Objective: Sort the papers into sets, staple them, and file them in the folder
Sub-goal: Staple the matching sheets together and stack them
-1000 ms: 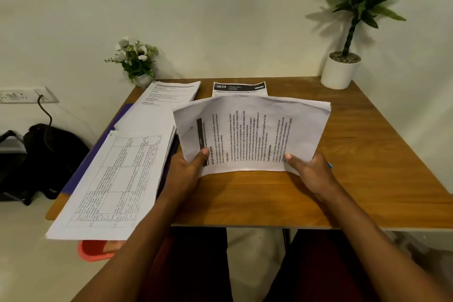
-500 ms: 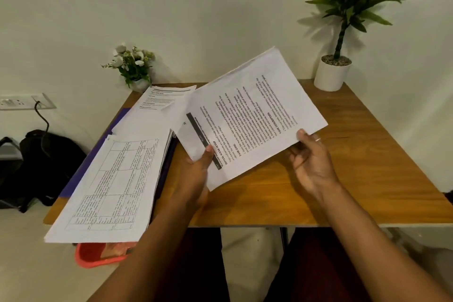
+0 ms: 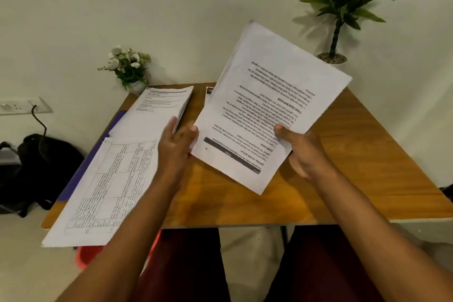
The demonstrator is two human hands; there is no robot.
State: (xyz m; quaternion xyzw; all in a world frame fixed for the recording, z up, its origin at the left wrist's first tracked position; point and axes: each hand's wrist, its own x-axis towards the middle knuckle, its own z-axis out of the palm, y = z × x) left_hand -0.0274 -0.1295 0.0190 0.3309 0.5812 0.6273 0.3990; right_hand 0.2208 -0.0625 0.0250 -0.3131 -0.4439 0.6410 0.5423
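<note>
My right hand (image 3: 302, 152) grips a printed set of sheets (image 3: 269, 110) by its right edge, thumb on top, and holds it tilted above the wooden table (image 3: 355, 167). My left hand (image 3: 177, 144) is off that set, its blurred fingers straight between the set's lower left corner and a paper stack (image 3: 157, 110) at the back left. A sheet with a printed grid (image 3: 110, 179) lies at the front left and overhangs the table edge. A purple folder (image 3: 117, 120) shows under these papers. Another page with a black header (image 3: 209, 91) peeks out behind the held set.
A tall potted plant (image 3: 343, 7) stands at the back right corner, a small flower vase (image 3: 130, 68) at the back left. On the floor to the left lies a black bag (image 3: 41, 162) below a wall socket (image 3: 19, 105). Something red (image 3: 88, 255) sits under the table's front left.
The held set has swung up and round to the right. My left hand has let go of it; my right hand alone now holds it.
</note>
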